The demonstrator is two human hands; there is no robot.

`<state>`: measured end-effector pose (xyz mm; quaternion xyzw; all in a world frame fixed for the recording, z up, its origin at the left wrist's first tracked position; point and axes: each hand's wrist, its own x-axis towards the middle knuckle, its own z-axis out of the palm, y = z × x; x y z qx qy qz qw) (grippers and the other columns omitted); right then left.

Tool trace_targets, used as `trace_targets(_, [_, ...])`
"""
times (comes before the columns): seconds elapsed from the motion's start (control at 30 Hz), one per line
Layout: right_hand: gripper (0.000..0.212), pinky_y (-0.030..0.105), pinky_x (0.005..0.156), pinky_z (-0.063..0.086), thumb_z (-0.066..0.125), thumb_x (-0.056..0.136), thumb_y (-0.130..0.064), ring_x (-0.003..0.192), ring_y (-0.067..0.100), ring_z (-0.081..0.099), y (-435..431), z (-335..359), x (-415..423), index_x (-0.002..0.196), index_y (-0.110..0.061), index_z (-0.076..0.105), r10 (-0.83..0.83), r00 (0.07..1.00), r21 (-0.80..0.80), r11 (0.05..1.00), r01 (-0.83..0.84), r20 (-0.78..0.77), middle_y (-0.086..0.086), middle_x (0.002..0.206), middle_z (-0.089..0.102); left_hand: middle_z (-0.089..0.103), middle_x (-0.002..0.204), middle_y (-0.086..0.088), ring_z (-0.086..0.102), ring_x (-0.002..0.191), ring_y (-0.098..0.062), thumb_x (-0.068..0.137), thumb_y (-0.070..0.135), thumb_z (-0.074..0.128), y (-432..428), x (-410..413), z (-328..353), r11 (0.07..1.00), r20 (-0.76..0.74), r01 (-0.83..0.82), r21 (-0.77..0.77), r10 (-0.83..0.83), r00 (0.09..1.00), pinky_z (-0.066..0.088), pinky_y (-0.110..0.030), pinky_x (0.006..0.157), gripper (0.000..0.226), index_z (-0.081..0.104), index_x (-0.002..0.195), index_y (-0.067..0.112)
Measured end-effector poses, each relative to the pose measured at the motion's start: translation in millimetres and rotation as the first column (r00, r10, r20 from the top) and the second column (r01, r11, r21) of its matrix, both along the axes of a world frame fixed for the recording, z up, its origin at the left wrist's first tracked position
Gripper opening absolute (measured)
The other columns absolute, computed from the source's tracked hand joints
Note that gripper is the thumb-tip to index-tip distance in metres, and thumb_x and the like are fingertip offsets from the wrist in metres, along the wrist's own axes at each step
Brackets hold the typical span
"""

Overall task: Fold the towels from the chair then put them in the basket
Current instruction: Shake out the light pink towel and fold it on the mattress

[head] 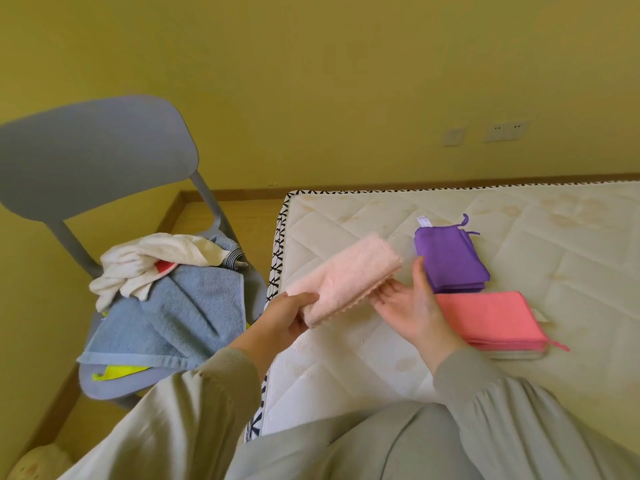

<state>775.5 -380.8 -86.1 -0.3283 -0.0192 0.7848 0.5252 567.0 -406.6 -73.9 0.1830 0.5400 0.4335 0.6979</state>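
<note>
Two folded towels lie on the mattress [554, 237], away from its left edge: a purple towel [450, 261] and, just beside it on my side, a coral towel [491, 318].

Item in hand: one pale pink towel [343, 277], folded into a strip and held above the mattress's left edge. My left hand [287, 315] grips its near end with curled fingers. My right hand [412, 306] is spread flat, palm up, fingertips under the strip's long edge, and it hides the left ends of the purple and coral towels.

Unfolded stock on the grey chair [97, 157], left of the mattress:
- white towel [145, 261], crumpled on top
- blue towel [180, 313], draped over the seat
- yellow-green cloth [121, 370], showing underneath

Wall sockets [505, 130] sit beyond the far edge.
</note>
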Motion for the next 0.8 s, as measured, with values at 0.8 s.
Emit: trace_targets(0.8, [0.029,0.029,0.069,0.047,0.052,0.077,0.001,0.084,0.026,0.061,123.8,63.7,141.0,0.1,-0.013,0.06,-0.284,0.415,0.247,0.959,0.14,0.864,0.008,0.091,0.064,0.06,0.112,-0.003,0.054,0.108,-0.02,0.094,0.026,0.055,78.6,192.7,-5.1,0.871,-0.767,0.398,0.289,-0.039,0.641,0.043,-0.034,0.096,0.017,0.061,0.105,0.015])
